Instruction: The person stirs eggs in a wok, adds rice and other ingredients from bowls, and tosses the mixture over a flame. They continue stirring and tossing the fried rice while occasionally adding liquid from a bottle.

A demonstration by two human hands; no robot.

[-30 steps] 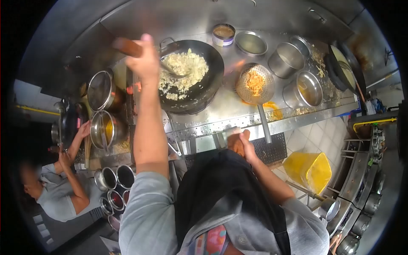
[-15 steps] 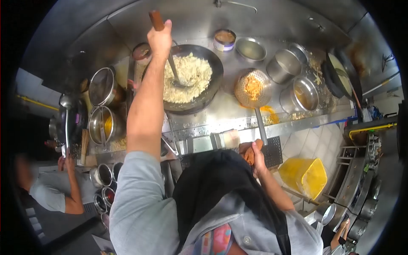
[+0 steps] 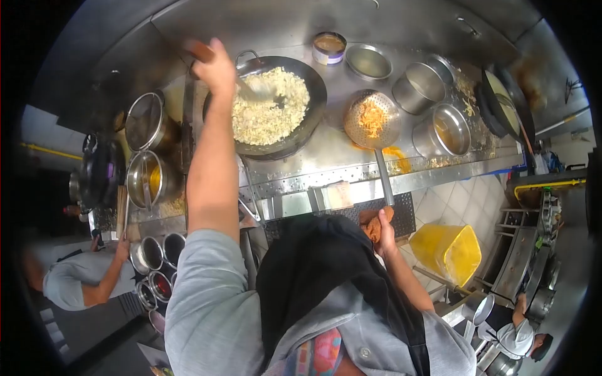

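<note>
My left hand [image 3: 216,70] is closed around the wooden handle of a ladle [image 3: 202,51], above the left rim of a large black wok [image 3: 318,103]. The ladle's lower end is smeared by motion over the pale, crumbly fried food [image 3: 269,122] in the wok. Low on the right, my right hand [image 3: 387,235] is closed on a bunched brown cloth [image 3: 375,227] beside my apron. A perforated skimmer [image 3: 392,128] lies on the steel counter, holding orange shredded food [image 3: 372,119]. The end of its handle is right by the cloth.
Steel pots [image 3: 419,88], a shallow bowl [image 3: 369,61] and an open tin [image 3: 329,47] stand along the back. Deep pots [image 3: 145,125] are on the left. A yellow bin [image 3: 448,250] stands on the floor. Co-workers [image 3: 78,279] are at far left and lower right.
My left hand has moved left and slightly down with the ladle, whose head has swept up through the food. The food looks more broken up and spread. My right hand stays with the cloth.
</note>
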